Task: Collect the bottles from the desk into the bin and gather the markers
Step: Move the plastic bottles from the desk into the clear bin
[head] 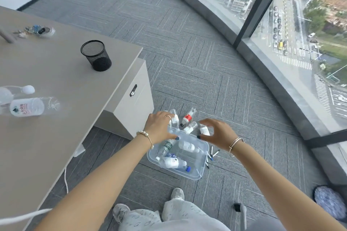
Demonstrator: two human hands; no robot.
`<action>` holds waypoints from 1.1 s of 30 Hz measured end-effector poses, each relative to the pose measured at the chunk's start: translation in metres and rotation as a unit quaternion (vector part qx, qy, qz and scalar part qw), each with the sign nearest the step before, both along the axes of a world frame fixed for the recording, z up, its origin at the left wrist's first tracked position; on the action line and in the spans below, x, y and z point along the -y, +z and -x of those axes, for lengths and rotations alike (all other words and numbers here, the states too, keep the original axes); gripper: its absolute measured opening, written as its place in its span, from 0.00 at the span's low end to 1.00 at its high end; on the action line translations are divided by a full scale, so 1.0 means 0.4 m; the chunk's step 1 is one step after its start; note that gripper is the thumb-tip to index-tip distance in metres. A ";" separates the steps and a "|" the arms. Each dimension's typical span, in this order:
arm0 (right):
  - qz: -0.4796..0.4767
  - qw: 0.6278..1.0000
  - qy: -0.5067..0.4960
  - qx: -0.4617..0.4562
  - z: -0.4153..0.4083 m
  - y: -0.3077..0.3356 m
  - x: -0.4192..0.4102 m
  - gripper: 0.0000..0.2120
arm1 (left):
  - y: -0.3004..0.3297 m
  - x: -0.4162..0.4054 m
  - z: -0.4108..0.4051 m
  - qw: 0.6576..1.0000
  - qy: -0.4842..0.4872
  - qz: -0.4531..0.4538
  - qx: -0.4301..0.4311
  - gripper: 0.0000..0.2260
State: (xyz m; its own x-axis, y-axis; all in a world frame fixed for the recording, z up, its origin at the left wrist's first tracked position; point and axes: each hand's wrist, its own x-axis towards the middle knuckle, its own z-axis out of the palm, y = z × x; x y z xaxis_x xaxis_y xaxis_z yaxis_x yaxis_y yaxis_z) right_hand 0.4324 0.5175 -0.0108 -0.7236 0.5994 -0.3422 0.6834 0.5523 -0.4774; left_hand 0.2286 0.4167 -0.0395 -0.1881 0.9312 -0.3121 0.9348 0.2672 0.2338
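A clear plastic bin [204, 159] stands on the carpet in front of my feet, with several water bottles [171, 162] lying in it. More bottles, one with a red label [187, 118], lie on the floor just beyond it. Several markers [212, 153] are scattered against the bin's right side. Two clear bottles [28, 107] lie on the desk [56, 80] at the left. My left hand [159, 125] hovers over the bin's far left corner with the thumb apart. My right hand [216, 131] is over the far right corner, fingers curved and spread, nothing clearly in it.
A black mesh pen cup [95, 55] stands on the desk, with a tape roll [47, 31] and small clutter farther back. A drawer cabinet [135, 99] sits under the desk's corner. A white cable [65, 178] hangs off the desk edge. A curved glass wall [262, 24] bounds the right.
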 end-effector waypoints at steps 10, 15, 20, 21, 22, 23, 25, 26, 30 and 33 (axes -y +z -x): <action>-0.014 0.995 0.101 -0.019 0.299 0.052 0.120 0.25 | 0.068 0.212 0.214 0.994 0.099 -0.039 -0.015 0.38; -0.012 0.989 0.146 -0.035 0.480 0.075 0.215 0.26 | 0.119 0.348 0.359 0.985 0.155 -0.069 -0.033 0.38; -0.019 0.980 0.188 -0.061 0.673 0.100 0.323 0.26 | 0.159 0.506 0.508 0.971 0.213 -0.095 -0.051 0.39; -0.023 0.978 0.197 -0.066 0.710 0.104 0.347 0.26 | 0.163 0.538 0.534 0.968 0.224 -0.098 -0.052 0.40; -0.025 0.975 0.207 -0.070 0.748 0.108 0.372 0.26 | 0.168 0.571 0.559 0.965 0.235 -0.100 -0.054 0.40; -0.026 0.973 0.217 -0.075 0.783 0.109 0.396 0.26 | 0.171 0.603 0.582 0.963 0.245 -0.100 -0.055 0.40; -0.022 0.968 0.236 -0.083 0.852 0.108 0.442 0.26 | 0.172 0.665 0.629 0.957 0.266 -0.103 -0.057 0.40; -0.019 0.965 0.246 -0.085 0.884 0.105 0.465 0.26 | 0.170 0.696 0.651 0.953 0.277 -0.103 -0.060 0.39; -0.013 0.956 0.278 -0.088 0.997 0.091 0.532 0.27 | 0.165 0.796 0.732 0.936 0.334 -0.099 -0.057 0.39; 0.001 0.952 0.294 -0.085 1.078 0.086 0.561 0.30 | 0.159 0.853 0.780 0.923 0.370 -0.095 -0.052 0.39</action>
State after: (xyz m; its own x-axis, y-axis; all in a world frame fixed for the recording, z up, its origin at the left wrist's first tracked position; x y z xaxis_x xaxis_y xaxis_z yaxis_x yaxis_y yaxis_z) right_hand 0.0012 0.2930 0.0236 -0.9788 0.0721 -0.1918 0.1688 0.8145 -0.5551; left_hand -0.0835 0.0756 0.0240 -0.8146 0.5713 -0.1003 0.5323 0.8050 0.2621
